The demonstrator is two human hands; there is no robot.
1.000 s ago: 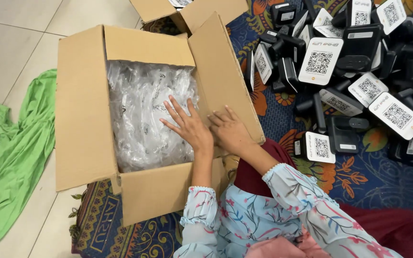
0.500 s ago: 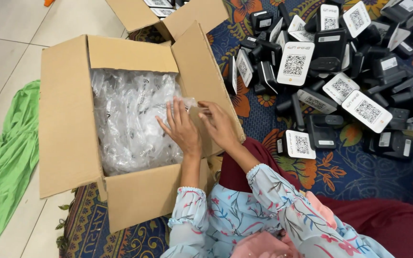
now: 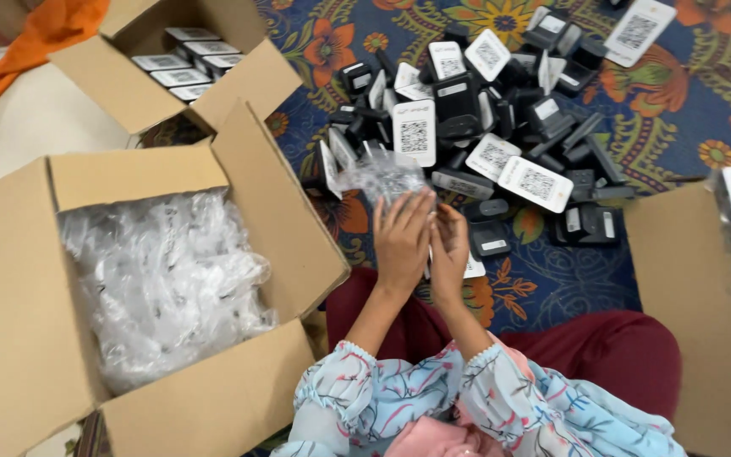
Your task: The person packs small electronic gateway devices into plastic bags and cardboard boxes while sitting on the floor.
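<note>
Your left hand (image 3: 401, 241) and right hand (image 3: 448, 252) rise side by side over your lap, fingers pinching a crumpled clear plastic bag (image 3: 382, 175). The bag is glossy, wrinkled, see-through; its long axis runs up, away from you. To your left, an open cardboard box (image 3: 19, 279) holds more clear bags. Beyond lies a pile of black devices (image 3: 501, 118) on the floral mat (image 3: 687, 110).
</note>
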